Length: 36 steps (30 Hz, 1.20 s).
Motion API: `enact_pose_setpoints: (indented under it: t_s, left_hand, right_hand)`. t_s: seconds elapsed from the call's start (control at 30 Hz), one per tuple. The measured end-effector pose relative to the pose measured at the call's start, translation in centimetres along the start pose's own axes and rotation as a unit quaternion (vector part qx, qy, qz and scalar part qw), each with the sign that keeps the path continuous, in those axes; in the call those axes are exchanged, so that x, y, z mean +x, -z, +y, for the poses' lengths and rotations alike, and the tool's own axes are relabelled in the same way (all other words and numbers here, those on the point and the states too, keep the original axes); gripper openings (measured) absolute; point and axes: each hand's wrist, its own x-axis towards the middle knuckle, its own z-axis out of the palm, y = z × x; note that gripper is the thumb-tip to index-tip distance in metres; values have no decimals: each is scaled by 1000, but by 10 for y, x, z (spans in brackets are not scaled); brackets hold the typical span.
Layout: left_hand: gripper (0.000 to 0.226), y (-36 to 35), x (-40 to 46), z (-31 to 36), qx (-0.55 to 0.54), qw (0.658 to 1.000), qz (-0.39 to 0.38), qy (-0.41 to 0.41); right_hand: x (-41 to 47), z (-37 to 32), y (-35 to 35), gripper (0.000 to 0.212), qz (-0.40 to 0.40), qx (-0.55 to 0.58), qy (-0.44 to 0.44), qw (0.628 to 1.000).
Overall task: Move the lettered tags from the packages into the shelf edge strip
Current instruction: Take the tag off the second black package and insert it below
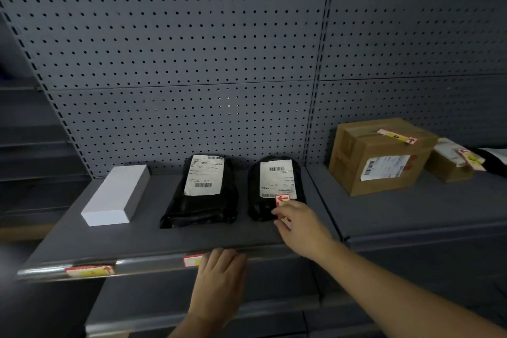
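A red-and-yellow lettered tag (282, 200) with a red arrow lies on the right black package (270, 186); my right hand (297, 223) pinches its lower end. My left hand (219, 271) rests on the shelf edge strip (153, 262), fingers pressing a second tag (192, 260) set in the strip. A third tag (90, 270) sits in the strip at the left. The left black package (201, 192) and white box (116, 195) carry no tag. Another tag (397, 136) lies on the large cardboard box (378, 156), and one (470, 159) on the smaller box (450, 166).
Grey pegboard (192, 49) backs the shelf. The two cardboard boxes stand on the adjoining shelf to the right, with a dark parcel (493, 159) at the far right edge. Lower shelves (205, 307) sit beneath the strip.
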Motion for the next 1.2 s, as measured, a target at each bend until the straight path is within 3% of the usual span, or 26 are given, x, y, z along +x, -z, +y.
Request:
enact_pose_setpoints:
  t_s: [0.33,0.53,0.67,1.07,1.2]
  left_hand:
    - [34,-45,30,69,36,999,-11,25]
    - [29,-51,37,87,47,999,0,28]
    - [38,-55,37,87,51,998,-15,19]
    - [31,-65,45,77,102,993,15,-56]
    - [30,-65,45,75,96,991,38,-88]
  right_hand:
    - [38,45,31,49,-67,-72,95,991]
    - [52,47,30,59,-118,-106,109,981]
    - [57,47,28,64,-142,-125,108,976]
    - [55,48,30,54,-128,-108,83,982]
    - [53,50,35,41,-122,-75,76,987]
